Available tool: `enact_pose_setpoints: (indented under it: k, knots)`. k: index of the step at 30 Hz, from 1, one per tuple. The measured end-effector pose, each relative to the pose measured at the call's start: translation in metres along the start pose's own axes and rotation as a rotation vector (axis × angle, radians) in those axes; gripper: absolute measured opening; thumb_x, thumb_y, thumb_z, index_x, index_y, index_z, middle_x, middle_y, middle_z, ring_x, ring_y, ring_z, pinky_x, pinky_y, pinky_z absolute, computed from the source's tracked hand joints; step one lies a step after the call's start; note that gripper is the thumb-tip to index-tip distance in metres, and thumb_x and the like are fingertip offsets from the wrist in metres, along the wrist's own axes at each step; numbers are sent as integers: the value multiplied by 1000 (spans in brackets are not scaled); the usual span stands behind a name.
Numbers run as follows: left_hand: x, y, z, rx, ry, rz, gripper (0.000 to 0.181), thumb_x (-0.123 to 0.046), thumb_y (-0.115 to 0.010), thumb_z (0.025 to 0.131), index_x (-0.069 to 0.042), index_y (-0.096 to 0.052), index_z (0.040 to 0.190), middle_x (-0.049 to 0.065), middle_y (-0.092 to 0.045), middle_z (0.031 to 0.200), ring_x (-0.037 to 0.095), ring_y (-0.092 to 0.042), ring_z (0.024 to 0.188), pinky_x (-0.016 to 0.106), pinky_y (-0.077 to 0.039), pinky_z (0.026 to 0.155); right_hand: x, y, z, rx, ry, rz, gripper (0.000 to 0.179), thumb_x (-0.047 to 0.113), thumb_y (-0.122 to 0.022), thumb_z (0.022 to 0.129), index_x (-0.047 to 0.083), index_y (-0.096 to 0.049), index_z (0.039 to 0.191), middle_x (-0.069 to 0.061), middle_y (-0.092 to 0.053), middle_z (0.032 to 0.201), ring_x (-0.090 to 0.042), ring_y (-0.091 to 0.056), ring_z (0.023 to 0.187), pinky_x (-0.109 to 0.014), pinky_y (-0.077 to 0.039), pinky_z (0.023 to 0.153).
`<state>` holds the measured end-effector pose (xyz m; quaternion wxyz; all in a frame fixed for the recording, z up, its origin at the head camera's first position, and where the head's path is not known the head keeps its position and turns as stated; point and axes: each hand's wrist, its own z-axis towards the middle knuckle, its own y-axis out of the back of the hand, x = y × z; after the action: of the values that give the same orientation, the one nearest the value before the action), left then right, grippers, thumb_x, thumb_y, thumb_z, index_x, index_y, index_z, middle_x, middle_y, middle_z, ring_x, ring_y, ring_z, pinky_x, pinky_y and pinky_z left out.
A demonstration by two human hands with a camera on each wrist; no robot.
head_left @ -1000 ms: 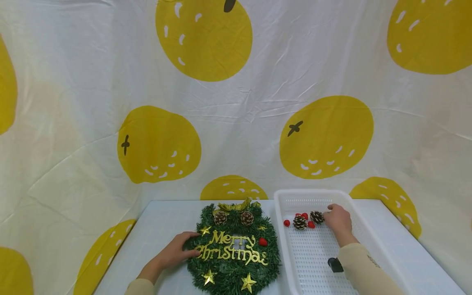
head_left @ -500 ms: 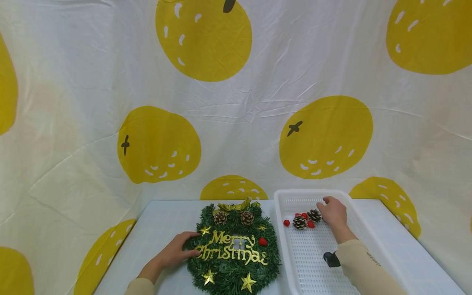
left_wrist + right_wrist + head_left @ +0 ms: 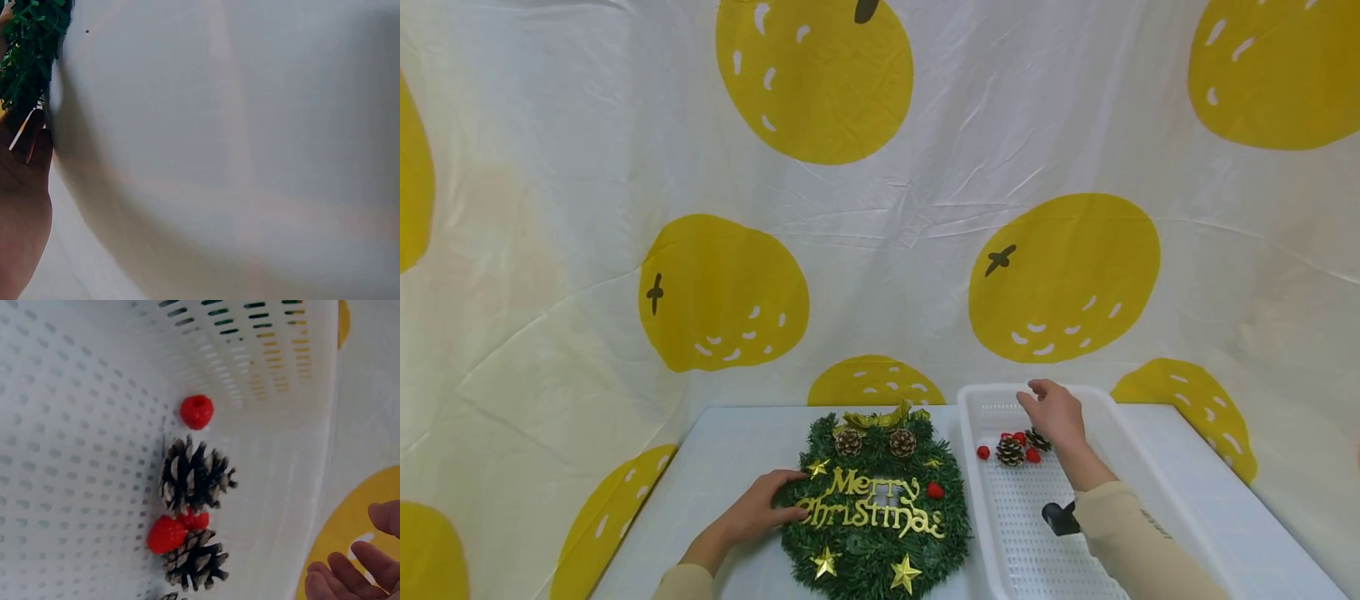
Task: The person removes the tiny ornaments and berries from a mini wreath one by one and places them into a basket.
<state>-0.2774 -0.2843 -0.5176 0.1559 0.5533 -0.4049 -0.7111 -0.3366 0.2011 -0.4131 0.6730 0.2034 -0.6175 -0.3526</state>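
A green Christmas wreath [image 3: 872, 550] lies on the table, with gold "Merry Christmas" lettering [image 3: 872, 518], gold stars, two pine cones and one red berry on it. My left hand [image 3: 756, 507] grips its left edge, thumb on the front near the lettering. In the left wrist view, fingers [image 3: 39, 153] reach under the green edge. My right hand [image 3: 1054, 417] hovers over the far end of the white basket [image 3: 981, 533], holding nothing, thumb and fingers apart. Below it in the basket are pine cones [image 3: 195, 478] and red raspberry-like berries [image 3: 197, 412]; the hand partly hides one cone.
The basket has tall, slotted walls and stands right of the wreath. A white cloth [image 3: 887, 208] printed with yellow fruit hangs behind the table [image 3: 730, 442]. A black device [image 3: 1060, 518] sits under the right wrist.
My right hand has moved left and upward, away from the pine cones toward the basket's far wall. The left hand and wreath stay in place.
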Motion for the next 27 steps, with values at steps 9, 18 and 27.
enact_pose_setpoints:
  k: [9, 18, 27]
  knots:
    - [0, -1, 0, -8, 9, 15, 64, -44, -70, 89, -5, -53, 136, 20, -50, 138, 46, -41, 130, 66, -32, 104, 40, -5, -12, 46, 113, 82, 52, 29, -57, 99, -2, -49, 140, -26, -50, 139, -42, -48, 126, -55, -44, 100]
    - [-2, -1, -1, -10, 14, 16, 63, -43, -70, 89, -4, -54, 136, 21, -50, 138, 47, -41, 130, 66, -32, 104, 72, -18, -21, 49, 185, 115, 51, 29, -59, 98, 1, -52, 139, -22, -53, 138, -39, -50, 126, -55, -45, 98]
    - [-1, -1, 0, -10, 14, 20, 63, -43, -70, 89, -5, -54, 136, 20, -50, 138, 46, -42, 130, 66, -32, 104, 91, -31, -28, 60, 225, 159, 49, 29, -62, 97, 3, -54, 137, -20, -55, 136, -38, -53, 124, -54, -48, 96]
